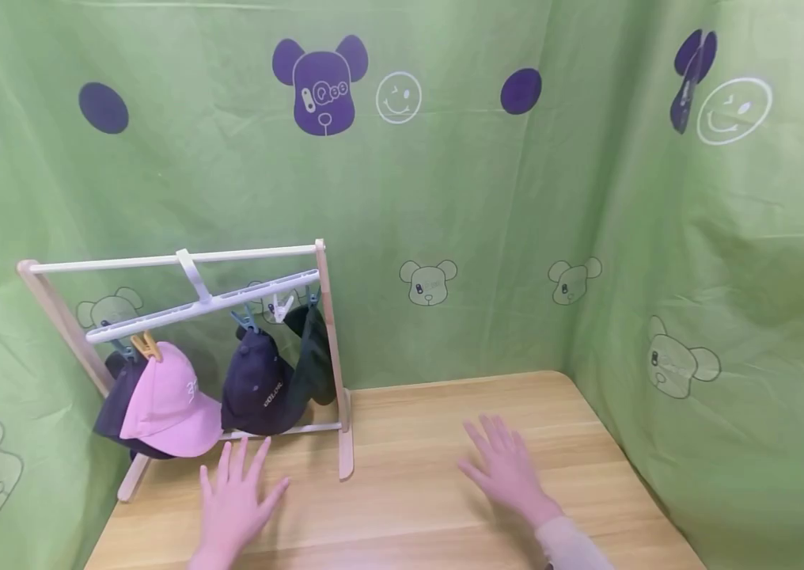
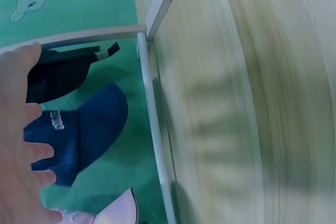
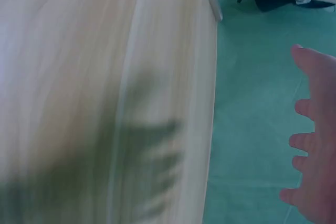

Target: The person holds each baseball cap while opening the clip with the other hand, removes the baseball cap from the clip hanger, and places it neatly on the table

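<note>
Both hands are spread over the wooden table (image 1: 416,491) and hold nothing. My left hand (image 1: 234,503) is in front of the wooden rack (image 1: 345,443), its fingertips just below the caps in the head view. To the right, my right hand (image 1: 505,471) is apart from the rack, casting a shadow on the tabletop. From a white hanger (image 1: 231,299) on the rack's top bar, clips hold a pink cap (image 1: 167,404), a dark cap behind it (image 1: 113,404), a navy cap with lettering (image 1: 252,388) and a dark green cap (image 1: 316,356).
A green curtain (image 1: 445,198) with bear and smiley prints stands behind the table and along both sides. A white clip (image 1: 281,309) hangs on the hanger between the navy and green caps. An orange clip (image 1: 147,346) grips the pink cap.
</note>
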Demonstrator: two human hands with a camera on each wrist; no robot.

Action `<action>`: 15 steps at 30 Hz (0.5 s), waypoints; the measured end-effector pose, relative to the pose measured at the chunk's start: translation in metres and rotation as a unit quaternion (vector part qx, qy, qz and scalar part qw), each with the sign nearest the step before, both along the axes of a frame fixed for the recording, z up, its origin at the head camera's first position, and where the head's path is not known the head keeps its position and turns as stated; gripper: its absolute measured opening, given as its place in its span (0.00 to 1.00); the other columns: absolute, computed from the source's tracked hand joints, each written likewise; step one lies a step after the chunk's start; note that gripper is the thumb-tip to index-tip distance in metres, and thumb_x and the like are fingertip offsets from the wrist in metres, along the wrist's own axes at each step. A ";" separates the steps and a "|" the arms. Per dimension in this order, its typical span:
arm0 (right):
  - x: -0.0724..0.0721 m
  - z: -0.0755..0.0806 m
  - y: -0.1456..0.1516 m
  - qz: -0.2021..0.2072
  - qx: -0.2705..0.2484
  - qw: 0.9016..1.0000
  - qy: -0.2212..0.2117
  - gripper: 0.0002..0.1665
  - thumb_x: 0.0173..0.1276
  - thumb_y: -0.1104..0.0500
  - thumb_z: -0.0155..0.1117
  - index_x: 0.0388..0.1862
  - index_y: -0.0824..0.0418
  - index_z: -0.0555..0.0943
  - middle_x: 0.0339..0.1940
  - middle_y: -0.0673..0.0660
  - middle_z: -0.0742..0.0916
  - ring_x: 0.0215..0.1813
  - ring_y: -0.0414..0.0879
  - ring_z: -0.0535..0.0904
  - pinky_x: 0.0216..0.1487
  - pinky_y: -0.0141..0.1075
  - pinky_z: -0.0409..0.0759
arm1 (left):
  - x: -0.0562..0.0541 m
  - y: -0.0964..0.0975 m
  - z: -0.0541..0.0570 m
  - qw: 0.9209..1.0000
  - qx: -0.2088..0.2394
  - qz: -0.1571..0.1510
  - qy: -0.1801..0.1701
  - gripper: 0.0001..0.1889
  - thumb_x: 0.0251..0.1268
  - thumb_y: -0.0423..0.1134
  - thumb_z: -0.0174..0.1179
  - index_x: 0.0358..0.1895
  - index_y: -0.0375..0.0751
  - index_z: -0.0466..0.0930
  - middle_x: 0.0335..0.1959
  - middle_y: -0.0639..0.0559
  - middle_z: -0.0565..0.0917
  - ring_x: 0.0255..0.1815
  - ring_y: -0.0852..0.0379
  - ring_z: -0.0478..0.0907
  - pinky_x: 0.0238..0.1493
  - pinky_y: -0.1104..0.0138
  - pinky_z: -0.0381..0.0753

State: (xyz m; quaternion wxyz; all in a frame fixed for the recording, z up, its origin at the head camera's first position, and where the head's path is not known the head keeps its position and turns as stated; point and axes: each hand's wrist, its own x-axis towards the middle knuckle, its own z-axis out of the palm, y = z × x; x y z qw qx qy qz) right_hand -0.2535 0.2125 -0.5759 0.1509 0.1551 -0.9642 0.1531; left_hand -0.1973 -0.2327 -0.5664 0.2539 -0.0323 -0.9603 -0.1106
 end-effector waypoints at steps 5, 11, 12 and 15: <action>-0.004 0.007 -0.018 0.019 -0.019 1.000 0.012 0.41 0.65 0.39 0.63 0.72 0.55 0.67 0.73 0.64 0.71 0.74 0.65 0.62 0.73 0.64 0.56 | 0.005 -0.007 0.009 0.998 0.014 -0.010 0.064 0.34 0.53 0.58 0.65 0.63 0.46 0.75 0.62 0.37 0.77 0.65 0.35 0.67 0.63 0.31 0.57; -0.007 0.017 -0.040 0.038 -0.043 0.998 0.021 0.38 0.67 0.37 0.59 0.70 0.56 0.70 0.68 0.60 0.77 0.71 0.61 0.69 0.72 0.59 0.62 | 0.005 -0.019 0.014 0.988 0.031 -0.031 0.148 0.26 0.54 0.54 0.63 0.51 0.39 0.82 0.50 0.39 0.84 0.55 0.37 0.75 0.60 0.37 0.63; -0.008 0.019 -0.044 0.043 -0.048 0.998 0.021 0.38 0.68 0.37 0.59 0.69 0.57 0.70 0.67 0.60 0.78 0.70 0.60 0.70 0.72 0.59 0.63 | 0.005 -0.021 0.014 0.986 0.033 -0.034 0.160 0.25 0.54 0.54 0.63 0.50 0.39 0.83 0.48 0.39 0.85 0.53 0.37 0.76 0.60 0.37 0.63; -0.010 0.023 -0.056 0.062 -0.059 0.996 0.029 0.36 0.68 0.38 0.58 0.68 0.56 0.71 0.65 0.58 0.80 0.68 0.59 0.73 0.71 0.57 0.66 | 0.006 -0.028 0.018 0.982 0.036 -0.035 0.184 0.23 0.56 0.53 0.61 0.45 0.38 0.84 0.43 0.41 0.86 0.48 0.39 0.78 0.58 0.39 0.65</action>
